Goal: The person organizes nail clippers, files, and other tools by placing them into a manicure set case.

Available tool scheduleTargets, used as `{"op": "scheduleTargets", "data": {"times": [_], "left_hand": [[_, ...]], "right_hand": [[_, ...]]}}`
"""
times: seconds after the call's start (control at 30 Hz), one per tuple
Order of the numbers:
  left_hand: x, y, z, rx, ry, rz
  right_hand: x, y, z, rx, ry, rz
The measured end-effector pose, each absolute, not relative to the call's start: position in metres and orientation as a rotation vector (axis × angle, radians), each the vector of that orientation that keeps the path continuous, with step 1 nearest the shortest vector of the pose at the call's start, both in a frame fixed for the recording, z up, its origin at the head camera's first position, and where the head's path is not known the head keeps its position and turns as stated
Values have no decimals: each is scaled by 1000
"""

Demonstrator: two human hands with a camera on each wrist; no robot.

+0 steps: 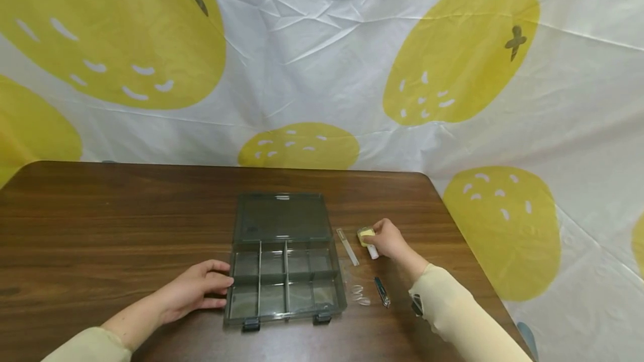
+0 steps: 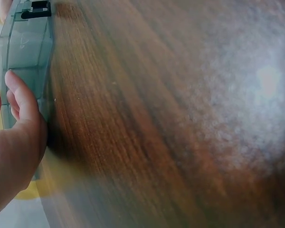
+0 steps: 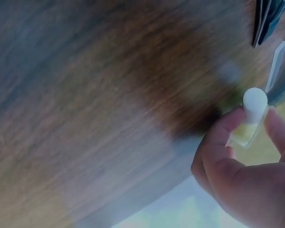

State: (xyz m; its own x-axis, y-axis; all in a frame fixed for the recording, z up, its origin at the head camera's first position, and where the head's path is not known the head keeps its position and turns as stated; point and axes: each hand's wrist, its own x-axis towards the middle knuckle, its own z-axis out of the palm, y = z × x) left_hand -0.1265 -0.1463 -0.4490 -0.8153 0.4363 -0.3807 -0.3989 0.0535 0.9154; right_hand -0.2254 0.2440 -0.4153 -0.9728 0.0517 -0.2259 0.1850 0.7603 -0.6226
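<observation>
My right hand pinches a small bottle with a white cap and yellow contents, right of the divided box. In the right wrist view, thumb and fingers lie on either side of the bottle's cap. An open, smoky-grey plastic organizer box stands before me, its lid laid back away from me. No items show in its compartments. My left hand rests at the box's left side with fingers loosely extended. In the left wrist view its fingertips are against the box wall.
A slim whitish stick lies between box and bottle. Nearer me are nail clippers and several clear curved pieces. The brown wooden table ends at a hanging sheet with yellow fruit prints.
</observation>
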Motion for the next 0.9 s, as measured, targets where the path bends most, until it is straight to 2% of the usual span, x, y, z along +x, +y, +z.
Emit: {"op": "scheduleTargets", "data": {"times": [0.47, 0.9], "left_hand": [[-126, -147, -449, 40, 1750, 1820], [-126, -148, -448, 49, 1740, 1821]], "right_hand": [[-229, 253, -426, 198, 2786, -1302], [-232, 265, -427, 230, 2292, -1683]]}}
